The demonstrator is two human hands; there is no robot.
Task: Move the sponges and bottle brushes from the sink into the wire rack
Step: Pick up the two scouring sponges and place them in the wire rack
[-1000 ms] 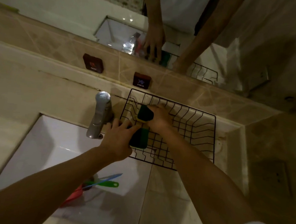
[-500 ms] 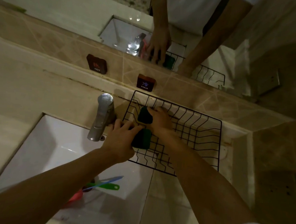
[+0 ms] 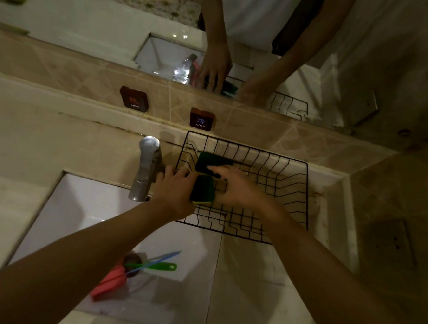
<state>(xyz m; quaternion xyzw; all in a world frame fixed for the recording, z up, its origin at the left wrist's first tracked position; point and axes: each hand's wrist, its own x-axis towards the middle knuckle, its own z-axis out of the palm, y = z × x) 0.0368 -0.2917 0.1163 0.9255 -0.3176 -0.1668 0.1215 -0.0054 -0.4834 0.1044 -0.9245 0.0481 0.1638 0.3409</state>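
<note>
Setting sponges in the wire rack (image 3: 281, 191) — left hand (image 3: 173, 194) grips one sponge (image 3: 203, 189), right hand (image 3: 234, 188) fingers press the other sponge (image 3: 211, 161); bottle brushes (image 3: 136, 267) wait in the sink (image 3: 80, 203) — release, then fetch those

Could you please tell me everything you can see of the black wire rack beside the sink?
The wire rack is a rectangular basket of thin black wire, with upright bars for walls and a grid floor. It sits level on the beige counter, right of the tap, against the tiled back wall, its near left corner overhanging the sink. Two green sponges lie at its left end, with both hands on them.
</note>
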